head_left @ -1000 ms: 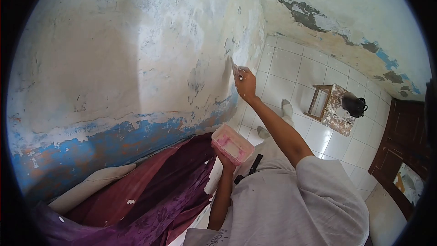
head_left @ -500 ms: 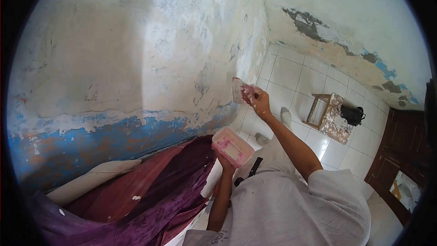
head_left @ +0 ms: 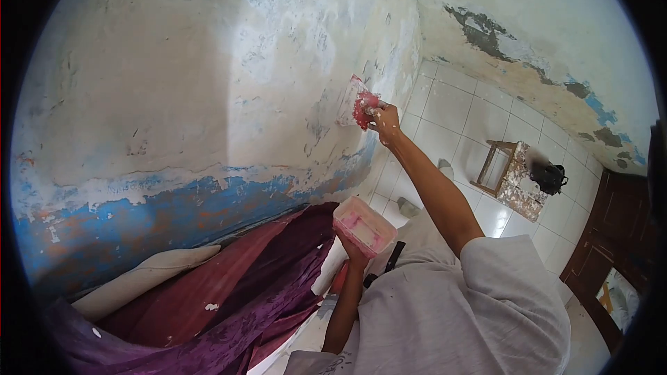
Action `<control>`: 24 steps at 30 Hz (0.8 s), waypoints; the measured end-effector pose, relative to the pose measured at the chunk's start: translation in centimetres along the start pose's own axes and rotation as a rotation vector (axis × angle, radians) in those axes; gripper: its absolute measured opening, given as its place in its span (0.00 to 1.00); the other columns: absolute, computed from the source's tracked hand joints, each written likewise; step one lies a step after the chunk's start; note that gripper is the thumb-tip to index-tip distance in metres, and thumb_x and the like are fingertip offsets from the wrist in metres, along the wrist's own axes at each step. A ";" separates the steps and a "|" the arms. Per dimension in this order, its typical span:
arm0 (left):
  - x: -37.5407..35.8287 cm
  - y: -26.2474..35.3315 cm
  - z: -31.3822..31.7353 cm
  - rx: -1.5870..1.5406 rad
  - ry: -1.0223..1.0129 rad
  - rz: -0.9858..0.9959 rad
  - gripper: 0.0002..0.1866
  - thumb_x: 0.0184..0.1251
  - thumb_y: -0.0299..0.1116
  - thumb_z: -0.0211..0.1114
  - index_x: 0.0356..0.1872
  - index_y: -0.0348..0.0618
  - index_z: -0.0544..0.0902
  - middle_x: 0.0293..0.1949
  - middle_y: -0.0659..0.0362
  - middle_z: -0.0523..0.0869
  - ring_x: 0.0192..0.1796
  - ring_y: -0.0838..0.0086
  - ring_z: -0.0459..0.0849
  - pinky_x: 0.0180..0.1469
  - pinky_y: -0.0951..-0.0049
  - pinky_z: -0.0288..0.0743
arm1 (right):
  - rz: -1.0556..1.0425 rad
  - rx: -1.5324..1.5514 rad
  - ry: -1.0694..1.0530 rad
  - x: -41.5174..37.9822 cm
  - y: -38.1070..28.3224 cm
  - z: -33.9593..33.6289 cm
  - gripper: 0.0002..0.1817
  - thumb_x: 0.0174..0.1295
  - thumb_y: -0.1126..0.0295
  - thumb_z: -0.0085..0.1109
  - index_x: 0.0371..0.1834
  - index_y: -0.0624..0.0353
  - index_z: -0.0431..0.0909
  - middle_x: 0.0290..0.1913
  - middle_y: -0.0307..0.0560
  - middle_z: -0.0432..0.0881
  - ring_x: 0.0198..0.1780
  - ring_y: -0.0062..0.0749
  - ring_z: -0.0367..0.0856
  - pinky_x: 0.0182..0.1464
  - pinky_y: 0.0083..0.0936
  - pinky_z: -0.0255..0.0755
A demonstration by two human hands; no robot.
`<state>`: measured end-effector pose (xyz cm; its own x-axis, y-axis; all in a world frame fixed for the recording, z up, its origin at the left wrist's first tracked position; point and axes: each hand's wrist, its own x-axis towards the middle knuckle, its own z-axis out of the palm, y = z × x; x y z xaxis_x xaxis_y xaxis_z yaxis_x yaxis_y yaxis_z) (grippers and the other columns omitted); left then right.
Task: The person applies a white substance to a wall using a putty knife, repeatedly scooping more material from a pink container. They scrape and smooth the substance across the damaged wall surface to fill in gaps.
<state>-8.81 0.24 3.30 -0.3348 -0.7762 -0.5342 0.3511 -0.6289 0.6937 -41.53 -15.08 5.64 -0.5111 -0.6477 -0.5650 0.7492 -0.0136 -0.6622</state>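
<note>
1. My right hand (head_left: 384, 119) is closed around the red handle of a putty knife (head_left: 352, 101), at the upper centre of the frame. The pale blade lies flat against the wall (head_left: 174, 97), which looks like the angle for spreading filler thin rather than gouging.
2. My left hand (head_left: 356, 253) sits lower, just below the centre, gripping from underneath a pink tub (head_left: 363, 225) smeared inside with pale filler. I hold it tilted, mouth up and towards me, near my chest, probably so the knife can dip back in without a long reach.
3. The wall is patchy: whitish skim across the upper left, a flaking blue band along the bottom left. The blade rests where the pale part meets bare grey spots.
4. Purple and maroon cloth (head_left: 229, 312) lies bunched at the lower left, against the foot of the wall, likely to catch drips.
5. At the right, on the white tiled floor (head_left: 445, 107), stands a spattered wooden stool (head_left: 511, 177) with a dark bag (head_left: 550, 177) touching it, well apart from my hands.
</note>
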 end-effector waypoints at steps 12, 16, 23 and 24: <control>-0.1 -1.2 -0.3 0.003 0.045 -0.062 0.41 0.77 0.73 0.38 0.77 0.55 0.63 0.71 0.59 0.71 0.72 0.61 0.71 0.75 0.50 0.67 | -0.102 -0.319 0.187 4.9 7.5 -8.9 0.18 0.63 0.64 0.72 0.50 0.66 0.88 0.41 0.49 0.91 0.39 0.31 0.89 0.43 0.27 0.83; -0.1 -1.3 0.0 0.009 0.048 -0.068 0.41 0.77 0.73 0.38 0.77 0.56 0.63 0.71 0.59 0.71 0.73 0.61 0.71 0.75 0.50 0.67 | -0.137 0.013 -0.021 3.1 4.7 -10.3 0.20 0.65 0.66 0.71 0.55 0.68 0.84 0.44 0.50 0.91 0.40 0.30 0.89 0.45 0.27 0.84; 0.1 -1.9 -1.2 -0.051 0.074 -0.097 0.42 0.77 0.73 0.38 0.79 0.55 0.61 0.74 0.58 0.68 0.74 0.60 0.69 0.76 0.51 0.65 | -0.245 -0.085 -0.145 1.2 3.6 -3.9 0.13 0.67 0.75 0.67 0.53 0.65 0.84 0.46 0.48 0.89 0.43 0.28 0.88 0.48 0.25 0.83; -0.1 -1.8 -1.1 -0.057 0.074 -0.101 0.42 0.77 0.72 0.37 0.79 0.54 0.60 0.75 0.57 0.68 0.75 0.59 0.68 0.77 0.52 0.64 | -0.283 -0.184 -0.103 2.2 4.4 -3.6 0.13 0.66 0.76 0.67 0.53 0.65 0.85 0.46 0.48 0.89 0.43 0.27 0.88 0.48 0.24 0.83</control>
<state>-8.41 1.39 1.55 -0.3065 -0.7084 -0.6358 0.3682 -0.7042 0.6070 -40.92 -13.79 -0.29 -0.6352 -0.7117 -0.2998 0.4907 -0.0722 -0.8683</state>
